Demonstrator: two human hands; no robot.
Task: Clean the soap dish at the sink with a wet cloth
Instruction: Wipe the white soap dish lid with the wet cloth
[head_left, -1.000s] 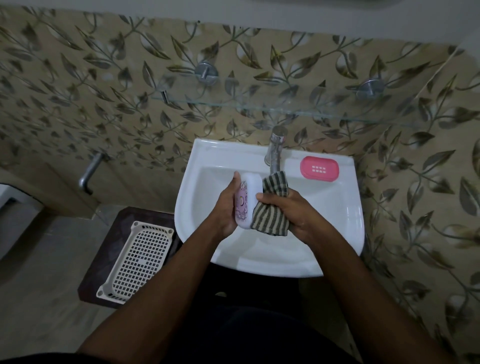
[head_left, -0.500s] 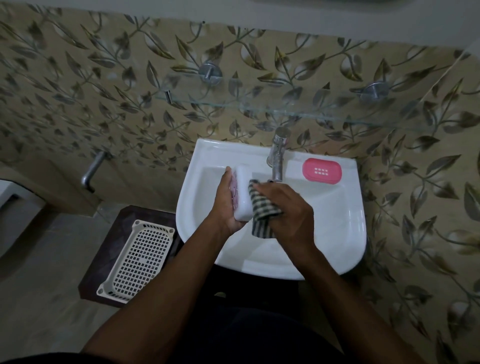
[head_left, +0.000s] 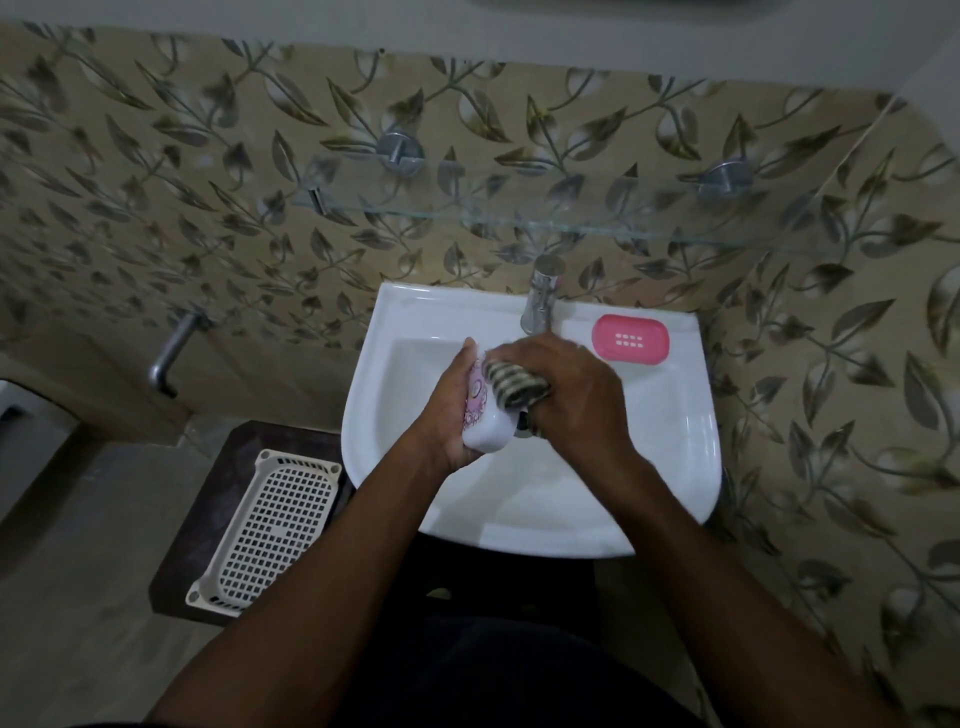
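While hands (head_left: 519, 400) rub, sink (head_left: 675, 467) rim stays open.

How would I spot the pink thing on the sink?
Find the white sink under the glass shelf. On its back ledge, right of the tap, lies a pink soap tray: a rounded rectangle with small drain slots, the only pink item lying there untouched.
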